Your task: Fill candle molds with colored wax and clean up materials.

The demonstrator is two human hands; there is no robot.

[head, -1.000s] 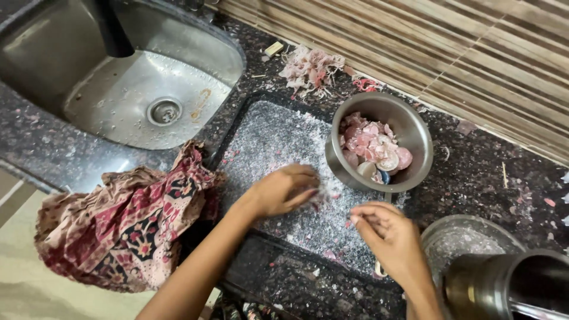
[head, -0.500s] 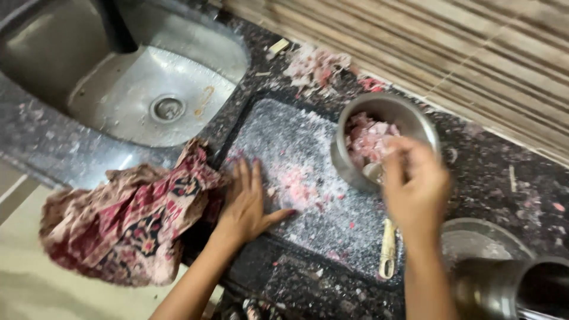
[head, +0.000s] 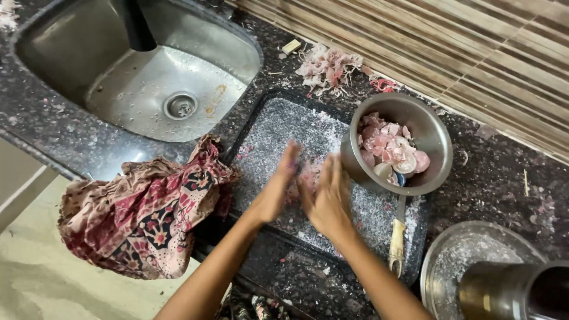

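- The left hand and right hand lie flat and open, palms facing, over the board, holding nothing; pink bits sit between them.
- A steel bowl of pink pieces stands on the board's right edge.
- A knife lies below the bowl.
- A patterned cloth hangs over the table edge at left.
- The sink is beyond it.

We see our left hand and right hand blurred over the pale speckled chopping board; whatever lies between our palms is hidden, and the steel cylindrical vessel is cut off at the lower right edge
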